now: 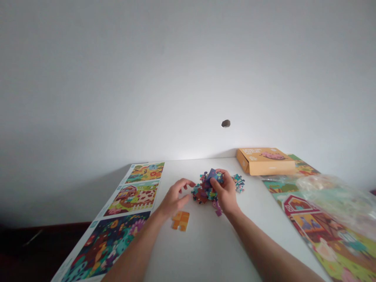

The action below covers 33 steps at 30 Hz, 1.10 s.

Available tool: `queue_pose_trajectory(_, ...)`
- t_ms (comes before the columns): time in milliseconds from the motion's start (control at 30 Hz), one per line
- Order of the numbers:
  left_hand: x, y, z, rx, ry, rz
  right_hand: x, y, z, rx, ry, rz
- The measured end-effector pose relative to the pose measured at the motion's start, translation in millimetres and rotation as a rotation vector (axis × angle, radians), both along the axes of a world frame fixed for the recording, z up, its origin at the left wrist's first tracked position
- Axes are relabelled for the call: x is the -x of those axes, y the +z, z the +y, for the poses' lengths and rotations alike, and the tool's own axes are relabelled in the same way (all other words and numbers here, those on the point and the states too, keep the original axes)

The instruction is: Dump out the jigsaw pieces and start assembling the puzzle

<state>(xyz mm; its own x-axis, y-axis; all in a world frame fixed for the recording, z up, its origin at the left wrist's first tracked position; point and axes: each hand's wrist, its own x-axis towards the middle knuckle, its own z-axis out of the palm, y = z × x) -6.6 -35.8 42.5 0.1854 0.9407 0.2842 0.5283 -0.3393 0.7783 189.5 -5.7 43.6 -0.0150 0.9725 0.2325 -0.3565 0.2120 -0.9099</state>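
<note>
- The right hand (pixel 226 192) is pinching a dark blue piece (pixel 212 176) between thumb and fingers, the thumb apparently steadying its face.
- The left hand (pixel 176 196) is curving with fingers spread, gripping nothing visible; it is hovering beside the puzzle pile (pixel 201 194), presumably for ready access.
- The pile is lying between both hands, seemingly heaped within reach of either.
- An orange section (pixel 180 220) is resting just on the wearer's side of the left hand, apart from the pile.
- Picture sheets (pixel 135 197) are lying left of the left hand, probably for viewing.
- Beyond and right of the right hand, an orange box (pixel 267 161) is standing, near crumpled plastic (pixel 331 196) and an illustrated sheet (pixel 323 250), likely set aside.
- The white tabletop (pixel 202 250) is meeting a pale wall (pixel 176 86); a hole (pixel 226 123) is showing beyond the right hand.
</note>
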Motion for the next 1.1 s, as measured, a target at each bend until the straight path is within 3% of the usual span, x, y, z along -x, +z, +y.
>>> queue_pose_trajectory(133,13,6.1,-7,0.051,-0.136,0.347,-22,-6.5,21,-0.023,-0.335,0.014)
queue_pose_trajectory(267,18,2.5,-10,0.113,-0.129,0.521,-31,-14.6,32,-0.034,-0.49,-0.007)
queue_pose_trajectory(567,22,-10.1,1,0.052,0.086,0.54,-27,-6.4,22,-0.022,-0.439,0.0)
queue_pose_trajectory(800,24,-9.2,-4,0.103,-0.009,0.597,-28,-7.3,23,-0.027,-0.452,0.003)
queue_pose_trajectory(1100,26,-14.3,6,0.019,0.152,0.444,-27,-13.4,25,-0.073,-0.454,-0.071)
